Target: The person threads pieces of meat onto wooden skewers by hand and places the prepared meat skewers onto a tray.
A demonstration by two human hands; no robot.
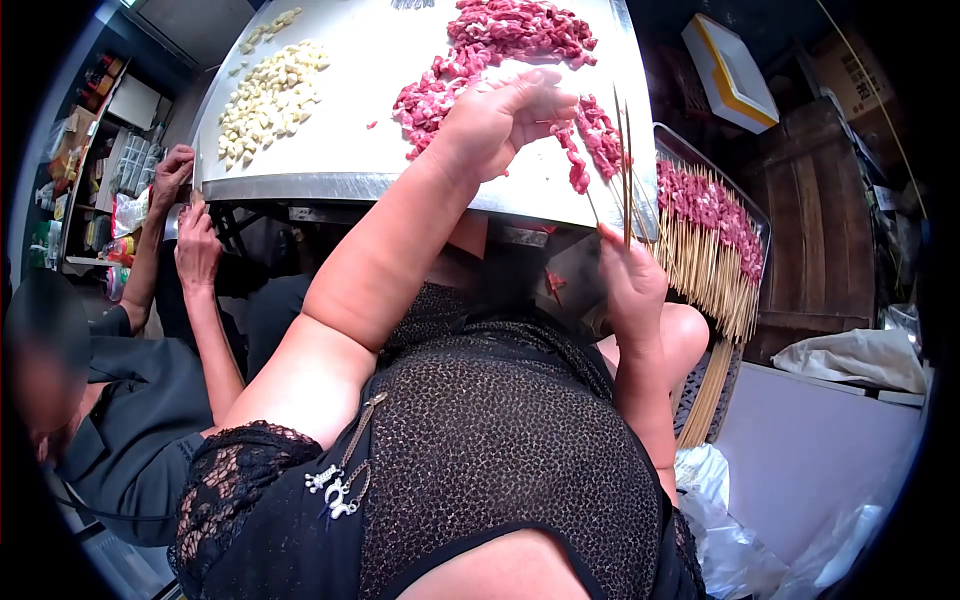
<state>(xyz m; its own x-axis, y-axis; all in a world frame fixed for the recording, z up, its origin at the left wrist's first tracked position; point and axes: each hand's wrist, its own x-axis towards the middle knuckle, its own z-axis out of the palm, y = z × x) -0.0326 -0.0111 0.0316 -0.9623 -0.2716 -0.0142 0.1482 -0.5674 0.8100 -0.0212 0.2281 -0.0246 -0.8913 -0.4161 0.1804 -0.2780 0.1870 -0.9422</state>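
Skewers (626, 150) stand upright in right hand (632, 285), beside meat (600, 135).

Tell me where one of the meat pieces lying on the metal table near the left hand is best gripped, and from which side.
Pinch a loose piece from the meat pile across its narrow sides, coming from above with fingertips, as the left hand does. The pieces look small, soft and flat on the metal table, so probably only their tops and edges are free.

One head-worn camera looks steeply down, close over the person's lap, toward the steel table (400, 185).
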